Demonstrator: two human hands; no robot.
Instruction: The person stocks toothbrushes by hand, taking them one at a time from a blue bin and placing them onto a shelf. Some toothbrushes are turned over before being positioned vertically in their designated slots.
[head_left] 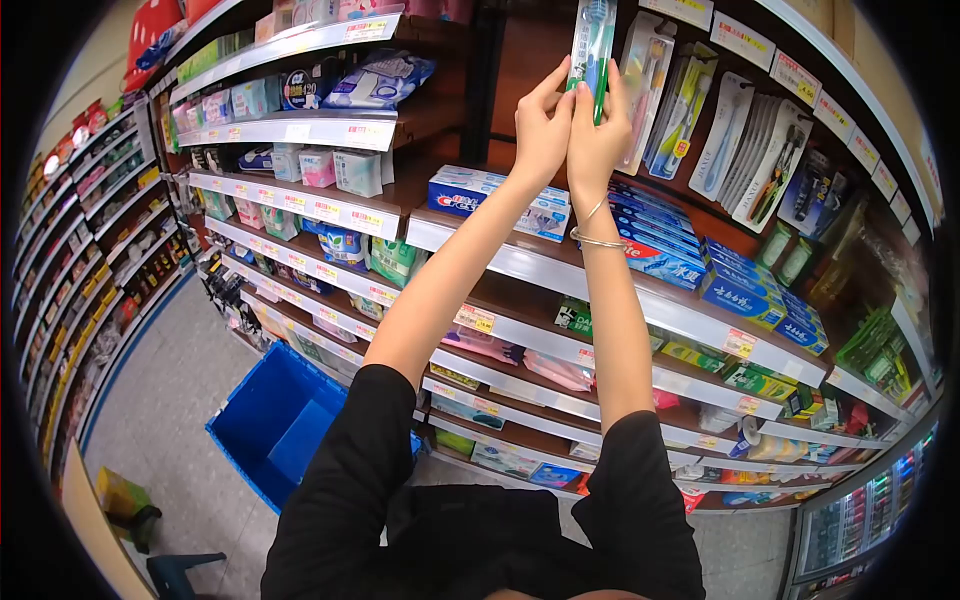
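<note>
Both my arms reach up and forward to the upper shelf. Between my left hand (543, 130) and my right hand (603, 140) is a packaged toothbrush (592, 42), held upright with fingers closed on its lower end. Its top runs out of view at the upper edge. Just right of my right hand hang other packaged toothbrushes (683, 110), and farther right a row of white-backed ones (722, 135). Below my hands, toothpaste boxes (462, 190) lie on a shelf, with blue ones (655, 245) behind and beside my right forearm.
A blue crate (228, 425) stands on the floor at lower left. Shelf edges with price tags (475, 319) run across in front of me. Boxed and bagged goods (357, 172) fill shelves at left. A dark stool (180, 572) is at lower left.
</note>
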